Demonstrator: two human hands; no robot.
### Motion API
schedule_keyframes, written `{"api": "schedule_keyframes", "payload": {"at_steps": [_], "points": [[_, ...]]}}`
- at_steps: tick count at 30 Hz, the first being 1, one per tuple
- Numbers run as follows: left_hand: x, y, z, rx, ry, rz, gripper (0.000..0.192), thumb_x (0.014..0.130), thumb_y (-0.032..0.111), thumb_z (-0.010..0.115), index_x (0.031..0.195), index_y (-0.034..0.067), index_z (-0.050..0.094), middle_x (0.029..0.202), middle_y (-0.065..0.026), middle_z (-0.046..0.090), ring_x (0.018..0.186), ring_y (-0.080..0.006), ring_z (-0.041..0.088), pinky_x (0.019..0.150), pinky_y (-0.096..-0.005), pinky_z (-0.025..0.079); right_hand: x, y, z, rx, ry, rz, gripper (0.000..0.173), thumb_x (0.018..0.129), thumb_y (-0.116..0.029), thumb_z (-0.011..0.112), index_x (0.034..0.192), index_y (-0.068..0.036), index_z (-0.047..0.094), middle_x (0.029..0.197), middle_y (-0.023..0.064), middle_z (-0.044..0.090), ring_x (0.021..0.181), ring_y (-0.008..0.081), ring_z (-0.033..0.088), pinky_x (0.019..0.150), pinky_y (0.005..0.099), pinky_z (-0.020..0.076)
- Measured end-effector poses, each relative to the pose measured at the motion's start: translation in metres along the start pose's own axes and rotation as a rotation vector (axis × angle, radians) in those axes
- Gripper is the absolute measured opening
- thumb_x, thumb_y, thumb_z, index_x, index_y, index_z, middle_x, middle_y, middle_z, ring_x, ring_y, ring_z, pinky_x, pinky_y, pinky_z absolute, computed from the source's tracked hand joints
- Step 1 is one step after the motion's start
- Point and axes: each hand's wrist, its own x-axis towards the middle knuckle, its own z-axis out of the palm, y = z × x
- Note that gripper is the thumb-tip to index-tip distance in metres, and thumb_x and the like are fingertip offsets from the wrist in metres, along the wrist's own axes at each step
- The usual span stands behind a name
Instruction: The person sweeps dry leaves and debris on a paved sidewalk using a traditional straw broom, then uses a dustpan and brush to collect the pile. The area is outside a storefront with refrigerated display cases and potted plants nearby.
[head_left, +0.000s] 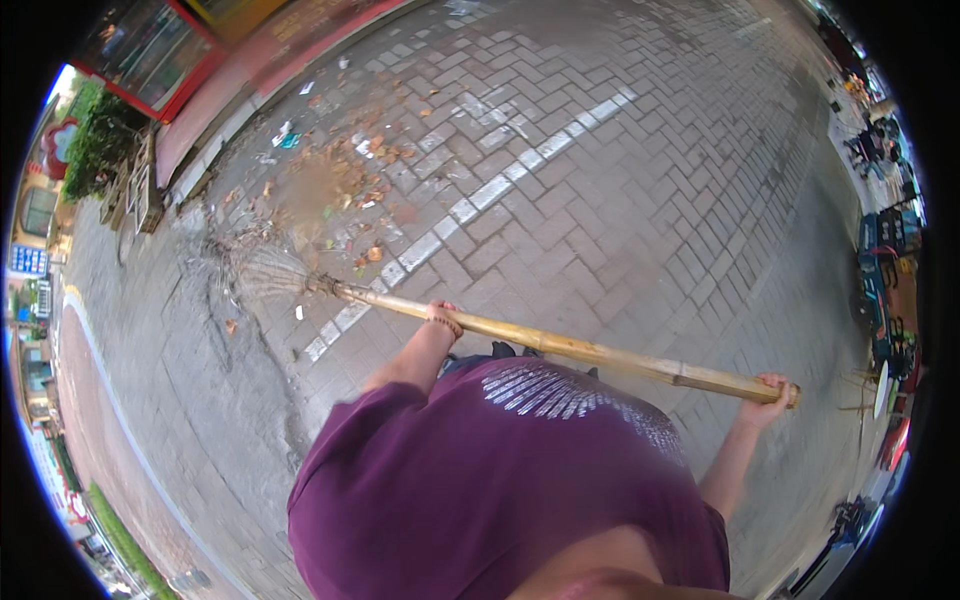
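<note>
A long broom with a bamboo handle (570, 345) slants across the front of my body. My left hand (444, 311), a beaded bracelet at its wrist, is closed around the handle partway along. Near the handle's butt end, my right hand (770, 401) grips it at the right. The broom's splayed twig head (274, 271) rests on the ground at the left, beside the edge of the brick paving. Dry fallen leaves (375, 255) and scraps of litter (285, 135) lie on the paving beyond the broom head.
A white painted line (487, 193) crosses the brick paving (637, 187). Beyond the litter runs a raised kerb (217, 142) below a red-framed glass shopfront (157, 52). A wooden planter (142, 191) with a green shrub (105, 135) stands at upper left. Parked vehicles (889, 285) line the right.
</note>
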Motion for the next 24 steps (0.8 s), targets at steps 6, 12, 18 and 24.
{"api": "schedule_keyframes", "payload": {"at_steps": [6,12,18,24], "points": [[0.007,-0.122,0.075,0.354,-0.197,-0.067,0.013,0.07,0.014,0.049,0.064,0.01,0.038,0.054,-0.0027,0.041,0.047,-0.017,0.042,0.048,-0.0295,0.042,-0.015,-0.084,-0.073,-0.043,0.194,-0.313,0.015,0.08,-0.017,0.048,0.071,-0.01,0.038,0.064,0.0012,0.035,0.061,0.0145,0.038,0.056,0.0272,0.0354],[-0.009,-0.274,0.144,0.566,-0.404,-0.284,0.014,0.07,0.016,0.05,0.063,0.01,0.039,0.057,-0.0066,0.044,0.05,-0.0193,0.043,0.051,-0.0321,0.042,-0.076,-0.188,-0.109,-0.04,0.334,-0.641,0.017,0.073,-0.017,0.055,0.07,-0.006,0.042,0.062,0.0024,0.036,0.06,0.017,0.04,0.059,0.0287,0.0374],[-0.055,-0.371,0.208,0.88,-0.457,-0.42,0.011,0.07,0.012,0.055,0.068,0.008,0.045,0.06,-0.0037,0.048,0.053,-0.018,0.048,0.054,-0.0314,0.046,-0.123,-0.272,-0.099,-0.036,0.21,-0.842,0.014,0.072,-0.014,0.054,0.07,-0.003,0.045,0.065,0.007,0.045,0.068,0.0222,0.047,0.068,0.0319,0.0405],[-0.037,-0.331,0.269,0.945,-0.426,-0.374,0.013,0.072,0.011,0.058,0.081,0.006,0.051,0.071,-0.0045,0.055,0.065,-0.0176,0.056,0.065,-0.0349,0.051,-0.095,-0.258,0.024,-0.229,0.313,-0.872,0.015,0.076,-0.013,0.054,0.067,-0.004,0.047,0.064,0.007,0.048,0.069,0.0221,0.051,0.069,0.0316,0.0424]]}}
